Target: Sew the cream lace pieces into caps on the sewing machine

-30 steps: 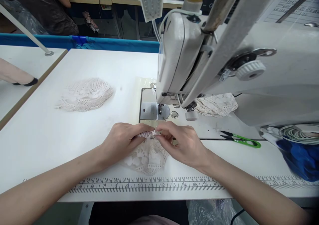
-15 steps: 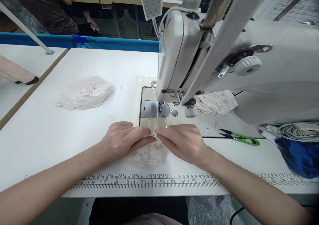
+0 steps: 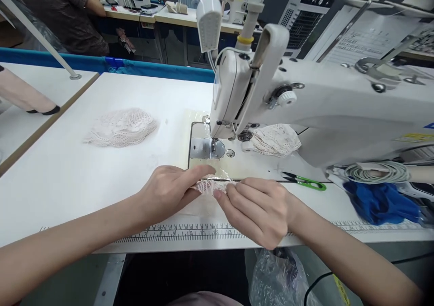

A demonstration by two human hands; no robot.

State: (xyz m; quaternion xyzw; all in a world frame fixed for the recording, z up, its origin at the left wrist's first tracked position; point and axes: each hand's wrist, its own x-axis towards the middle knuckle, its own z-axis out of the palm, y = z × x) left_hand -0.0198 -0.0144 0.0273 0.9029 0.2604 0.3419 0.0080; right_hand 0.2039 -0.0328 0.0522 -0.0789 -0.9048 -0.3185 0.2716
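Note:
A small piece of pale lace [image 3: 210, 186] lies on the white table just in front of the needle plate [image 3: 203, 148] of the sewing machine [image 3: 305, 102]. My left hand [image 3: 169, 190] pinches its left part, fingers closed over it. Closed on the lace's right edge, my right hand [image 3: 259, 209] covers much of the piece. The two hands touch over the lace, most of which is hidden beneath them.
A heap of lace pieces [image 3: 120, 127] lies at the left of the table; another lace bundle [image 3: 276, 139] sits under the machine arm. Green thread snips [image 3: 305, 181], blue cloth [image 3: 379, 204] and coiled cord [image 3: 376, 172] are at the right. A printed ruler [image 3: 190, 231] runs along the front edge. Another person [image 3: 64, 14] sits behind.
The view has pulled back and risen. The lace is now gathered smaller between my hands, and my right hand has slid nearer to me, covering it.

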